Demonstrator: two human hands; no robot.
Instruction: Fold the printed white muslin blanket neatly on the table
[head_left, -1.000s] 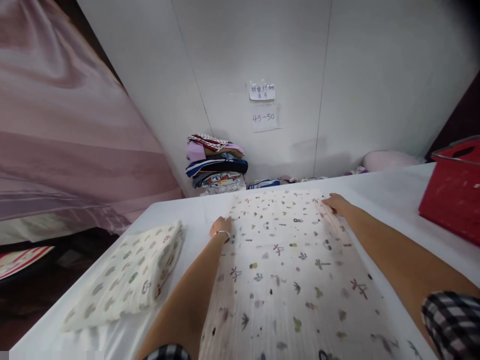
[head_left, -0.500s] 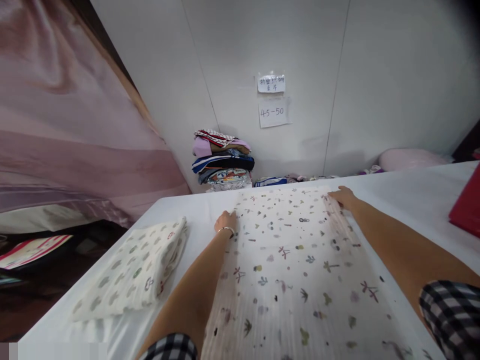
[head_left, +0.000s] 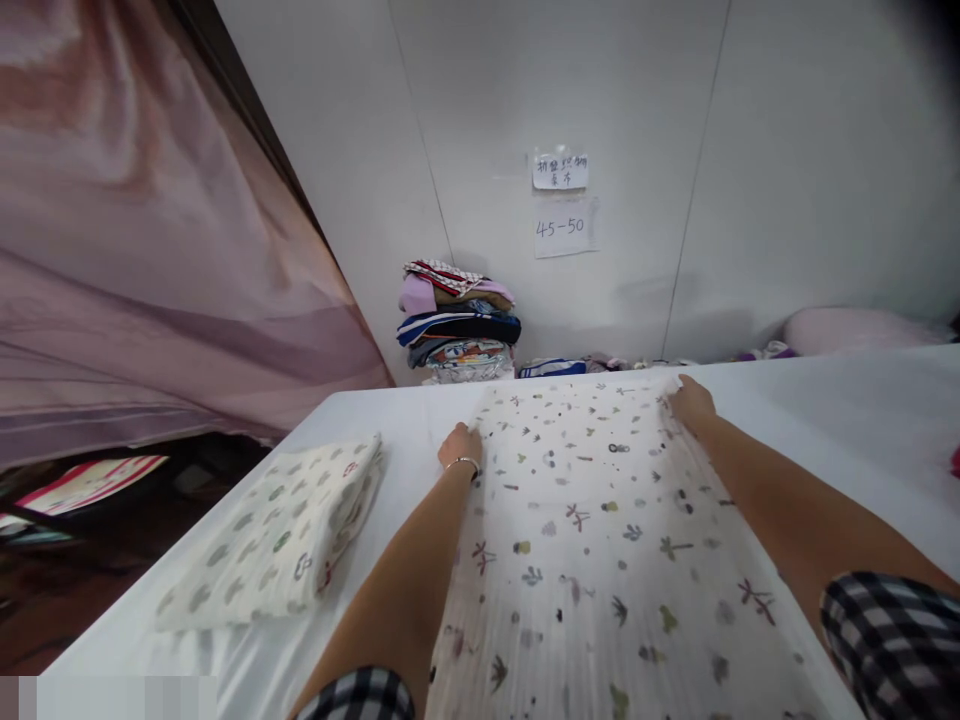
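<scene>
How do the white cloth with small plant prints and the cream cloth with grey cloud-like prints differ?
The white plant-print cloth lies spread flat; the cream cloud-print cloth lies folded in layers. The white cloth covers more of the white table than the cream cloth. The left hand and the right hand are at the white cloth's edges; no hand touches the cream cloth. Both are printed fabrics.

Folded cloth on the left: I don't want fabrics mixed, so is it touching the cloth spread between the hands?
Apart. The head view shows white tabletop and the left forearm between the folded cloth and the spread cloth.
</scene>
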